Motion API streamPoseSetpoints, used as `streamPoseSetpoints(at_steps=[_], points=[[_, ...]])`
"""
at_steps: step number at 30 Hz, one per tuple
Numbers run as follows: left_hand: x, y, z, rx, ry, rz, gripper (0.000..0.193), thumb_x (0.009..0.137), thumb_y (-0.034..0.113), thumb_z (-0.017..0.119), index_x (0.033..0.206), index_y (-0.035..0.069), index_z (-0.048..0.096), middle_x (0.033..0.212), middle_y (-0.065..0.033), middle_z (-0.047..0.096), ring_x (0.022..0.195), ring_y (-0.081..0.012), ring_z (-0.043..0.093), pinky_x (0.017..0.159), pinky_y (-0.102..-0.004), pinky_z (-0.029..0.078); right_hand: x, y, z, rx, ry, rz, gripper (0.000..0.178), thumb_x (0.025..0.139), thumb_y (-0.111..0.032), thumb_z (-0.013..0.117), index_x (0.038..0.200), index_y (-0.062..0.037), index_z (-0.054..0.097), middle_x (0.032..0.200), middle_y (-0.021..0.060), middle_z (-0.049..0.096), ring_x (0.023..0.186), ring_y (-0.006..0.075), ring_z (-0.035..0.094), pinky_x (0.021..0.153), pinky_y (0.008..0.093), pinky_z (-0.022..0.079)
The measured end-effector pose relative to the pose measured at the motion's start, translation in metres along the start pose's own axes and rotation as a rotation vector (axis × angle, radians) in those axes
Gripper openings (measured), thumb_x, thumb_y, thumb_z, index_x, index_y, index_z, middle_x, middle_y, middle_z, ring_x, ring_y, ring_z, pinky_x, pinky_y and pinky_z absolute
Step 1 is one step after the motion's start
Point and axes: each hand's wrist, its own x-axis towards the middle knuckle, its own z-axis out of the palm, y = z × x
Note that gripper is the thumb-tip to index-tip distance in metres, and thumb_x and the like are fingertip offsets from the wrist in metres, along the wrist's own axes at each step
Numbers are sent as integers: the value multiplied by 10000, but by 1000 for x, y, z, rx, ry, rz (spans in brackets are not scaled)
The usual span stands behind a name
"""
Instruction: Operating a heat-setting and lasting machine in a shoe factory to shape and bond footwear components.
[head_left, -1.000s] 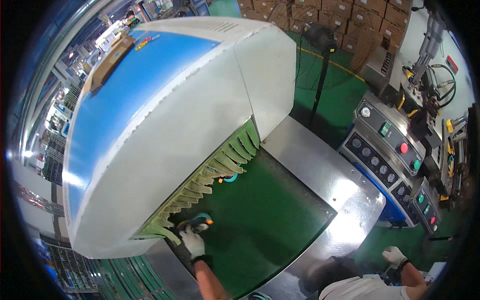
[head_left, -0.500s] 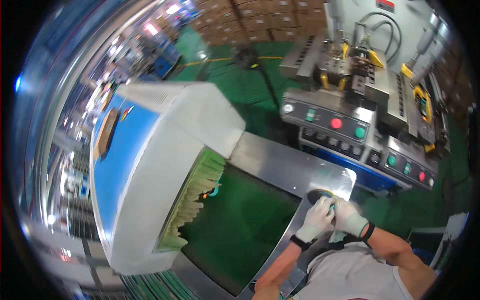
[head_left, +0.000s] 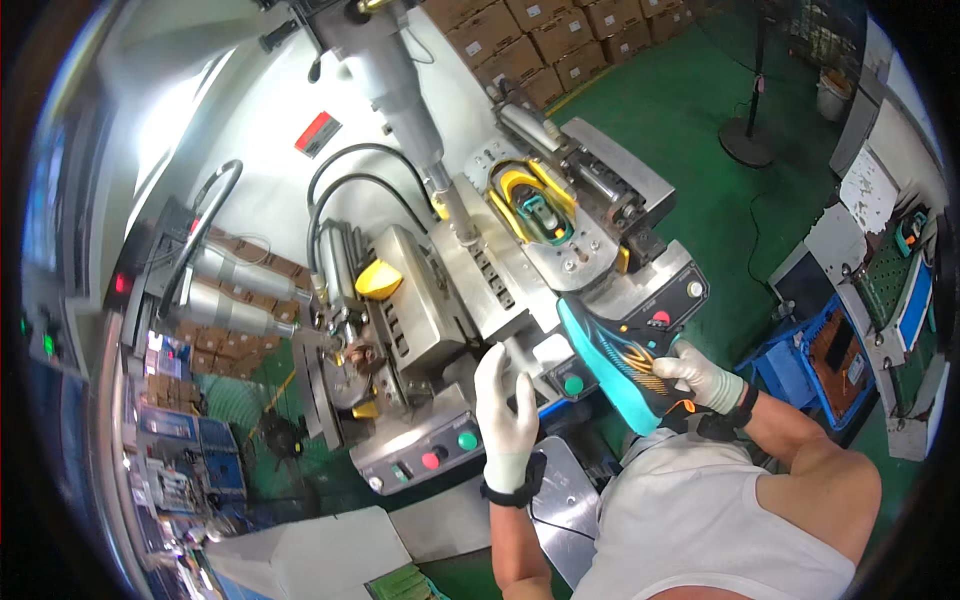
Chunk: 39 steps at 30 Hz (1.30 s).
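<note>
My right hand, in a white glove, grips a shoe by its upper. This shoe has a dark upper, a teal sole and orange laces. It is tilted in front of the machine's right control panel, sole side to the left. My left hand, also gloved, is raised to the left of the shoe and apart from it. Its fingers are spread and nothing is in them. Beyond the shoe, a yellow and teal form sits in the right station of the pressing machine.
The left control panel with coloured buttons lies close to my left hand. Metal cylinders and black hoses stand over the machine. A blue bin and a rack are at the right. Cartons are stacked behind.
My view has swung right, from the conveyor to the pressing machine. My hands, together at the conveyor's corner before, are now apart, with the shoe in the right one.
</note>
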Motion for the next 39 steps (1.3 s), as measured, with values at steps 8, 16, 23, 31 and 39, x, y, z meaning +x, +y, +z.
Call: streamPoseSetpoints(at_steps=[8,16,23,31,39], points=[[219,-96,153,189,-194,271,415,916,74,652,1307,-22,549,1254,-241,592,1165,-418,585,1023,-442,473,12,-44,-76,65,201,-166,697,879,-323,790,1405,25,494,1242,81,664,1043,152,673,892,309,568],[304,-180,237,638,-413,37,354,881,88,619,1228,27,582,1301,-239,545,1072,-446,640,909,-513,537,-17,-45,-99,25,408,-130,698,799,-320,869,1340,20,588,1146,37,702,901,89,671,726,227,546],[333,-159,195,603,-548,75,364,894,88,588,1250,28,630,1192,-235,613,1134,-421,610,1005,-462,488,18,-51,-73,-11,505,-257,574,839,-245,808,1299,31,606,1096,59,718,787,69,657,617,208,511],[213,-38,47,173,-196,300,391,872,-27,593,1261,8,594,1272,-244,594,1158,-431,609,994,-433,505,99,-93,-38,-405,293,-320,384,930,-85,673,1292,30,613,1177,48,679,1012,125,636,911,323,531],[13,-29,-66,78,-583,-51,425,821,-63,612,1235,31,637,1284,-193,619,1167,-380,631,971,-405,533,373,-131,-44,-820,93,-21,286,879,-200,749,993,59,711,811,74,714,670,145,662,630,315,543]])
